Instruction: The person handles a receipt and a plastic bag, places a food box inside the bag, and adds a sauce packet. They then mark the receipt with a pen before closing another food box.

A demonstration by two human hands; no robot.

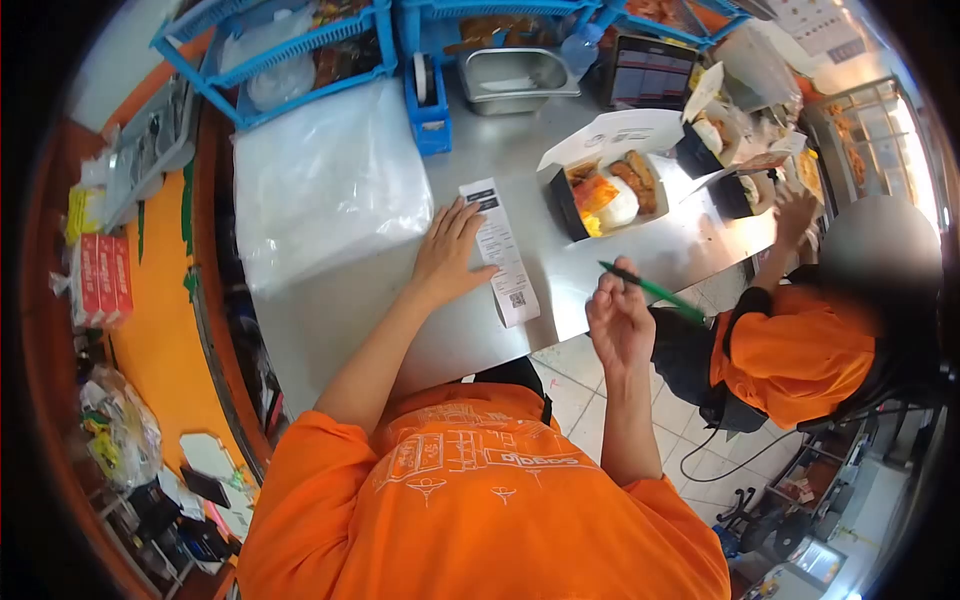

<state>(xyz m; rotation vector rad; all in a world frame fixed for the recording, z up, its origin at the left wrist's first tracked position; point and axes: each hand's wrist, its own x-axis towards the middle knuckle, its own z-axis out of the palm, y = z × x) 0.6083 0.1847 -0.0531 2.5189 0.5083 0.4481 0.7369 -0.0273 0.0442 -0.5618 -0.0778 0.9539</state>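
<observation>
My left hand [452, 250] lies with spread fingers at the left edge of a long printed receipt [508, 262], its fingertips touching the paper on the steel counter [400, 335]. Above the counter's front edge, my right hand [620, 318] is raised and closed around a green pen [652, 289]. The pen points up and to the left, clear of the receipt. Beyond my right hand stands an open takeaway box [571, 207] holding rice, fried pieces and something orange and yellow.
Clear plastic bags [330, 180] lie at the left, by a blue tape dispenser [428, 115] and a metal pan [515, 80]. Blue baskets [300, 62] and a tablet [650, 72] line the back. At right, a co-worker in an orange shirt [800, 340] reaches toward more food boxes [712, 140].
</observation>
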